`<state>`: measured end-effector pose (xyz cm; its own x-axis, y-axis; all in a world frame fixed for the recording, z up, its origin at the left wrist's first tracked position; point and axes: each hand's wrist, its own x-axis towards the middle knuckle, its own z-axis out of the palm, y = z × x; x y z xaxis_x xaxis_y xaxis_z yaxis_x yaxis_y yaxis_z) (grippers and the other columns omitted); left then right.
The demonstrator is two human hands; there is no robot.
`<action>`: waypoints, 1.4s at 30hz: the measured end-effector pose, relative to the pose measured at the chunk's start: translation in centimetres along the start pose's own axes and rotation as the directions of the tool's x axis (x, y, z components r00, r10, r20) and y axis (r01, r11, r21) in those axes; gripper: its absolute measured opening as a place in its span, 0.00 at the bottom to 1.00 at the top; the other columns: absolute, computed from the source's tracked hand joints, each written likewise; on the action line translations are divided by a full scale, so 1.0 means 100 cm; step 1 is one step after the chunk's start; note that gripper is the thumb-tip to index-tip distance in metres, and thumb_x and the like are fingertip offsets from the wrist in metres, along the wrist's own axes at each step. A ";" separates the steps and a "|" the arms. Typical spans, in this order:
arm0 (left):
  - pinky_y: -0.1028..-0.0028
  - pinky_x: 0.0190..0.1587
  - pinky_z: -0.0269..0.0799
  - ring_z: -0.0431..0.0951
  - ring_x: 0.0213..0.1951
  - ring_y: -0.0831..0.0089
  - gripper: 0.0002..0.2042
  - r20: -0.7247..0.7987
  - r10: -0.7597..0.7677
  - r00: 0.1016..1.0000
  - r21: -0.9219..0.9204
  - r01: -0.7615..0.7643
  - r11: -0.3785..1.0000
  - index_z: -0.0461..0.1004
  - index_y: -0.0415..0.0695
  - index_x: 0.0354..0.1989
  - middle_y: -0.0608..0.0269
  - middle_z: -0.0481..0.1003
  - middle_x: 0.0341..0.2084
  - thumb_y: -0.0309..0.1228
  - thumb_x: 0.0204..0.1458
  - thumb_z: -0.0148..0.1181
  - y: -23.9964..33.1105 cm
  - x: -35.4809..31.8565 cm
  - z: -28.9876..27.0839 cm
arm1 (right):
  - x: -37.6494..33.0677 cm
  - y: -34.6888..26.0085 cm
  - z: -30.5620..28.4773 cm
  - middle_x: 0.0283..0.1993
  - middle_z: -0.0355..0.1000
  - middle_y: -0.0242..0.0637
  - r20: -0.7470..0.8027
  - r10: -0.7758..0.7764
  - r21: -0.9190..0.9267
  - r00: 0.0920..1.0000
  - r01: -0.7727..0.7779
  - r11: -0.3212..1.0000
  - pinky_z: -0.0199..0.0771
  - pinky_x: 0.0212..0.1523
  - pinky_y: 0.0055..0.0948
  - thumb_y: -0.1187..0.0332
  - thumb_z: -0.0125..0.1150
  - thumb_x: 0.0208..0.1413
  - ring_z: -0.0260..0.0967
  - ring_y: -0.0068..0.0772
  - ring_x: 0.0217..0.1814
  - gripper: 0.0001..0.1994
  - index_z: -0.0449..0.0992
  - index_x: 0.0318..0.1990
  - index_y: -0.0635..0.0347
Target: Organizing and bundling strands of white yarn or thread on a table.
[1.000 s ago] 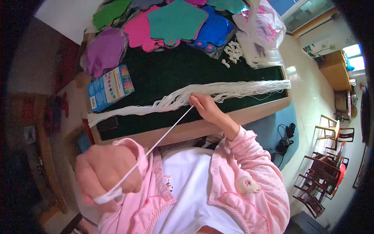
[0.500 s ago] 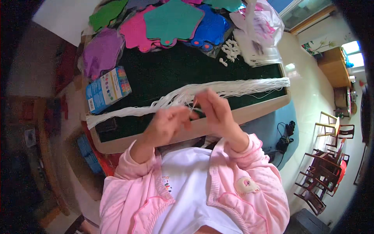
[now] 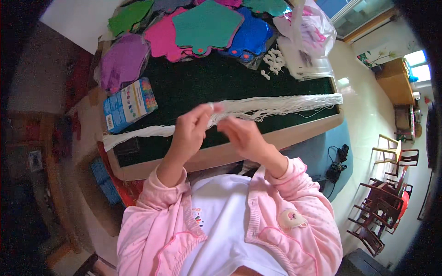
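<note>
A long bundle of white strings [image 3: 276, 105] lies across a dark green board [image 3: 202, 85] with a wooden rim. My left hand [image 3: 191, 129] is raised over the bundle's middle, its fingertips pinched on the end of a white string. My right hand [image 3: 244, 135] sits close beside it, fingers curled near the same string; whether it grips the string I cannot tell. Both sleeves are pink.
Glittery star-shaped cutouts in purple [image 3: 122, 62], pink, teal [image 3: 207, 25] and blue are stacked at the board's far side. A blue packet [image 3: 130, 103] lies at the left, small white pegs [image 3: 274, 60] and a clear plastic bag [image 3: 306, 34] at the right. Wooden chairs [image 3: 382, 202] stand on the floor.
My left hand, which was pulled back low with a string stretched taut, has come up to the board and now meets my right hand over the bundle.
</note>
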<state>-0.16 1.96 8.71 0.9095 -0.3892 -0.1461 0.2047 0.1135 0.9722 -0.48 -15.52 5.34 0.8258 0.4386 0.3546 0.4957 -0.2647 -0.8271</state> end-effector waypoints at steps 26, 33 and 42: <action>0.82 0.23 0.62 0.64 0.20 0.84 0.14 0.136 0.071 0.988 -0.194 -0.044 0.980 0.71 0.38 0.41 0.64 0.72 0.24 0.35 0.60 0.43 0.000 -0.015 0.003 | -0.002 -0.007 -0.028 0.27 0.70 0.40 0.106 0.041 -0.092 0.994 -0.031 0.995 0.66 0.24 0.28 0.82 0.55 0.43 0.69 0.38 0.25 0.09 0.71 0.35 0.66; 0.82 0.23 0.64 0.66 0.23 0.84 0.14 0.260 0.035 0.965 0.056 -0.051 0.997 0.69 0.34 0.42 0.60 0.73 0.30 0.34 0.59 0.44 -0.008 -0.011 -0.002 | -0.007 0.001 -0.017 0.25 0.66 0.40 -0.061 -0.020 -0.144 0.998 0.011 0.989 0.67 0.27 0.38 0.75 0.56 0.43 0.68 0.47 0.29 0.07 0.67 0.31 0.58; 0.82 0.29 0.65 0.67 0.28 0.84 0.08 0.130 -0.015 0.991 -0.121 0.031 0.992 0.73 0.35 0.38 0.68 0.72 0.24 0.26 0.54 0.51 0.006 -0.014 0.002 | -0.006 -0.003 -0.011 0.27 0.69 0.43 -0.058 -0.076 -0.099 0.995 0.070 0.993 0.68 0.25 0.33 0.82 0.55 0.40 0.69 0.45 0.27 0.11 0.70 0.34 0.65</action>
<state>-1.35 2.41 9.55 0.8513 -0.5067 -0.1360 0.2755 0.2111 0.9379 -0.84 -16.66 5.88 0.8001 0.4065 0.4411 0.5763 -0.3170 -0.7532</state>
